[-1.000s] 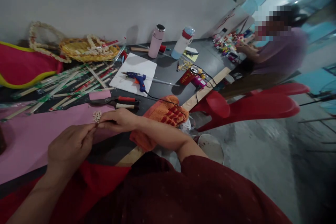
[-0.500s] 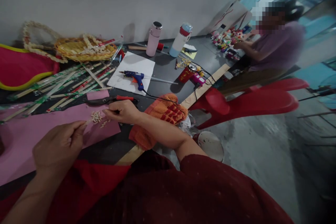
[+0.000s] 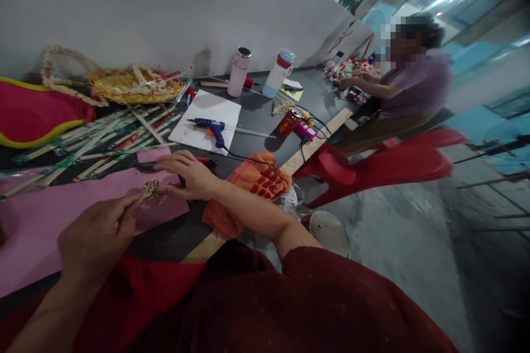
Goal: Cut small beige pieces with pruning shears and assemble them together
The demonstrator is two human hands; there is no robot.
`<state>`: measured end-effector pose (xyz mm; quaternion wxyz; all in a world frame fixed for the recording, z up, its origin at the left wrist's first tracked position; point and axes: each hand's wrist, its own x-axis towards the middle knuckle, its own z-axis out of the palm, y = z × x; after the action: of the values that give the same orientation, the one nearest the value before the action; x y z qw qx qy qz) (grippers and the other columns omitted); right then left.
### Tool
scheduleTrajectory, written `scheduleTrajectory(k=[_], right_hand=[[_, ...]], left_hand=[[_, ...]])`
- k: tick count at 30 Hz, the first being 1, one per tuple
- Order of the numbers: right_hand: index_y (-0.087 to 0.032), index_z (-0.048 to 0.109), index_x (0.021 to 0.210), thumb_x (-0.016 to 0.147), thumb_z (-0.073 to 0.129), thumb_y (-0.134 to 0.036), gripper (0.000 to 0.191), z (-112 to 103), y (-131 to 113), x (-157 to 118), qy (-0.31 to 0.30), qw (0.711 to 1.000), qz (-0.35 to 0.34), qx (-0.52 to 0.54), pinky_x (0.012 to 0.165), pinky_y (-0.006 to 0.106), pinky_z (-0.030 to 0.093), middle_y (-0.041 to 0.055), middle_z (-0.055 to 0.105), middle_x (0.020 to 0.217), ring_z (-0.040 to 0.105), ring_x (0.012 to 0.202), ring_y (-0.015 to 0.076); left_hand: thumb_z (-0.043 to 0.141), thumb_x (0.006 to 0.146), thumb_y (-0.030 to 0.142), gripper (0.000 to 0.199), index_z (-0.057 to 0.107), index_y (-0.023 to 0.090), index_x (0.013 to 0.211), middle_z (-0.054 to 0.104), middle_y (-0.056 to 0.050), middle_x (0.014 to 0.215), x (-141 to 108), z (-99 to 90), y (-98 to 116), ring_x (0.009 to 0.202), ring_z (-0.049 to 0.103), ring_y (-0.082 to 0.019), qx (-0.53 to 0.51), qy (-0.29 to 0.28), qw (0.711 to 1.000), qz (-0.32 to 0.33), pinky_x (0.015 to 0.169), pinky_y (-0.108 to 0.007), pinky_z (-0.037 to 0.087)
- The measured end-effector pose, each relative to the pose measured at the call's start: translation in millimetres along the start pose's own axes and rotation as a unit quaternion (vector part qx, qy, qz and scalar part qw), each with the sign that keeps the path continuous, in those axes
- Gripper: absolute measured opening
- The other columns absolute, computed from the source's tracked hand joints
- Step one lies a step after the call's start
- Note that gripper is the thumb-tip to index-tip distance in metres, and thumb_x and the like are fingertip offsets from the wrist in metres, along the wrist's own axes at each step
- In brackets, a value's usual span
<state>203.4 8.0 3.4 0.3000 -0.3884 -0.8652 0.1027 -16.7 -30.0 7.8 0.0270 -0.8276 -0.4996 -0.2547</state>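
My left hand (image 3: 99, 231) is closed in a pinch on a thin pale stick (image 3: 143, 195), whose far end meets a small pile of short pale stick pieces (image 3: 151, 186). The pieces lie on a sheet of pink paper (image 3: 45, 218). My right hand (image 3: 188, 175) is just right of the pile, its thumb and fingers apart with nothing visible between them. Below its fingers lies a pair of pruning shears (image 3: 144, 166) with red handles, mostly covered by the hand.
Behind are a glue gun (image 3: 213, 128) on a white board (image 3: 188, 132), wrapped sticks (image 3: 95, 138), a wicker basket (image 3: 120, 94), two flasks (image 3: 239, 74) and a red can (image 3: 290, 121). An orange towel (image 3: 256, 174) lies under my right forearm. Another person (image 3: 422, 83) sits farther along the table.
My right hand has gone from a closed pinch to spread fingers, its fingertips now over the shears. My left hand's stick has come up against the pile. The view has shifted slightly.
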Motion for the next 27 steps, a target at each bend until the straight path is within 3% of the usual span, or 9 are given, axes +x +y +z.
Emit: scheduleTrajectory(k=[2, 5, 8, 14, 17, 20, 23, 25, 27], right_hand=[[-0.018, 0.063, 0.101, 0.088, 0.055, -0.039, 0.025, 0, 0, 0, -0.007, 1.000, -0.017, -0.011, 0.111, 0.036, 0.028, 0.0078, 0.063, 0.118, 0.043, 0.126, 0.0178], [-0.018, 0.064, 0.082, 0.095, 0.043, -0.032, 0.028, 4, 1, 0, -0.009, 1.000, 0.013, -0.013, 0.110, 0.037, 0.029, 0.0033, 0.069, 0.090, 0.058, 0.105, 0.0138], [-0.017, 0.060, 0.073, 0.097, 0.037, -0.027, 0.035, 9, 2, 0, 0.004, 0.999, 0.042, -0.007, 0.105, 0.032, 0.036, 0.0002, 0.064, 0.072, 0.062, 0.082, 0.0099], [-0.019, 0.042, 0.051, 0.093, 0.047, -0.030, 0.043, 11, -2, 2, 0.010, 0.998, 0.063, -0.009, 0.097, 0.025, 0.042, -0.0043, 0.045, 0.052, 0.055, 0.066, 0.0080], [-0.020, 0.038, 0.050, 0.090, 0.052, -0.032, 0.044, 11, 1, 2, 0.014, 0.998, 0.069, 0.001, 0.095, 0.025, 0.043, -0.0048, 0.045, 0.054, 0.052, 0.063, 0.0072], [-0.019, 0.047, 0.056, 0.090, 0.052, -0.031, 0.036, 14, 5, 0, 0.041, 0.996, 0.073, 0.033, 0.095, 0.027, 0.044, -0.0032, 0.052, 0.060, 0.055, 0.068, 0.0078], [-0.017, 0.058, 0.091, 0.090, 0.050, -0.028, 0.013, 17, 5, -4, 0.088, 0.988, 0.087, 0.095, 0.091, 0.028, 0.048, 0.0060, 0.063, 0.097, 0.061, 0.090, 0.0106], [-0.017, 0.051, 0.112, 0.090, 0.048, -0.028, 0.025, 18, 4, -6, 0.105, 0.982, 0.094, 0.126, 0.086, 0.029, 0.051, 0.0111, 0.057, 0.117, 0.061, 0.097, 0.0121], [-0.018, 0.046, 0.120, 0.090, 0.045, -0.028, 0.031, 16, 4, -7, 0.123, 0.977, 0.098, 0.144, 0.079, 0.028, 0.053, 0.0135, 0.051, 0.124, 0.057, 0.106, 0.0143]], left_hand=[[0.036, 0.092, 0.041, 0.042, 0.069, 0.016, 0.097, 0.073, -0.007, 0.090, 0, 0.7, 0, 0.085, 0.066, -0.024, 0.000, -0.004, 1.000, 0.003, 0.073, -0.032, 0.046], [0.037, 0.092, 0.040, 0.041, 0.069, 0.015, 0.095, 0.073, -0.007, 0.088, 0, 2.0, -1, 0.083, 0.066, -0.024, -0.002, 0.008, 1.000, 0.017, 0.072, -0.031, 0.046], [0.038, 0.092, 0.038, 0.038, 0.069, 0.016, 0.094, 0.073, -0.006, 0.086, -1, 3.2, -1, 0.082, 0.066, -0.023, 0.002, 0.009, 1.000, 0.015, 0.069, -0.030, 0.046], [0.039, 0.092, 0.037, 0.034, 0.067, 0.018, 0.095, 0.073, -0.006, 0.089, -3, 5.1, -2, 0.083, 0.066, -0.022, 0.008, 0.028, 0.999, 0.021, 0.070, -0.029, 0.046], [0.042, 0.091, 0.037, 0.030, 0.066, 0.020, 0.095, 0.073, -0.004, 0.090, -3, 5.0, -2, 0.085, 0.066, -0.021, 0.014, 0.005, 1.000, 0.011, 0.071, -0.028, 0.047], [0.045, 0.090, 0.034, 0.027, 0.066, 0.019, 0.096, 0.073, -0.004, 0.092, -3, 4.5, -1, 0.087, 0.066, -0.020, 0.011, -0.016, 1.000, 0.011, 0.073, -0.028, 0.047], [0.047, 0.090, 0.034, 0.026, 0.067, 0.019, 0.095, 0.074, -0.004, 0.092, -3, 4.1, 1, 0.086, 0.066, -0.019, -0.001, -0.023, 1.000, 0.003, 0.074, -0.028, 0.046], [0.046, 0.090, 0.033, 0.027, 0.068, 0.019, 0.098, 0.073, -0.004, 0.096, -3, 4.0, 2, 0.089, 0.066, -0.019, -0.016, -0.030, 0.999, -0.019, 0.078, -0.028, 0.046], [0.045, 0.090, 0.032, 0.028, 0.068, 0.019, 0.099, 0.073, -0.004, 0.098, -4, 4.2, 2, 0.092, 0.065, -0.019, -0.038, -0.039, 0.998, -0.030, 0.081, -0.028, 0.046]])
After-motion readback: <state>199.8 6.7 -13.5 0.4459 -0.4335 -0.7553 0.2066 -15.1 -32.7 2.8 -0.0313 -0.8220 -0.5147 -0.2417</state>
